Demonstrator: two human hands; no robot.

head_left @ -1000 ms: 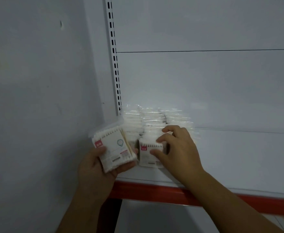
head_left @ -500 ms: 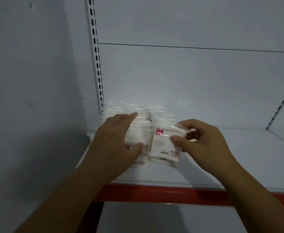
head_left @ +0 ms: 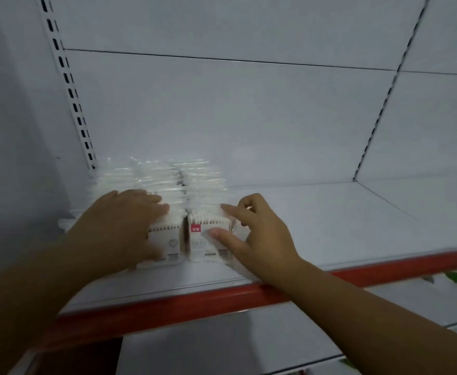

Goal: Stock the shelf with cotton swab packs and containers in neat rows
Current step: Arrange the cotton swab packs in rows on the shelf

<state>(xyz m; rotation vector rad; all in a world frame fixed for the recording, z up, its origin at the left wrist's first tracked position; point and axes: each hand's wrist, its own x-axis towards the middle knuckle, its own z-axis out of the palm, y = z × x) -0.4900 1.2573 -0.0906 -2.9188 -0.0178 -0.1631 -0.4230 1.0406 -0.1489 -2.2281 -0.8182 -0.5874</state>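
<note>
Fingers of the left hand lie straight across the left pack; the right hand pinches the right pack, thumb in front. Both packs front rows at the left end of the shelf.

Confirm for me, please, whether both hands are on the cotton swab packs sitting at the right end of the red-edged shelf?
Not quite: the head view shows the cotton swab packs at the left end of the red-edged shelf, beside the slotted upright. The left hand and right hand are indeed on them.
</note>
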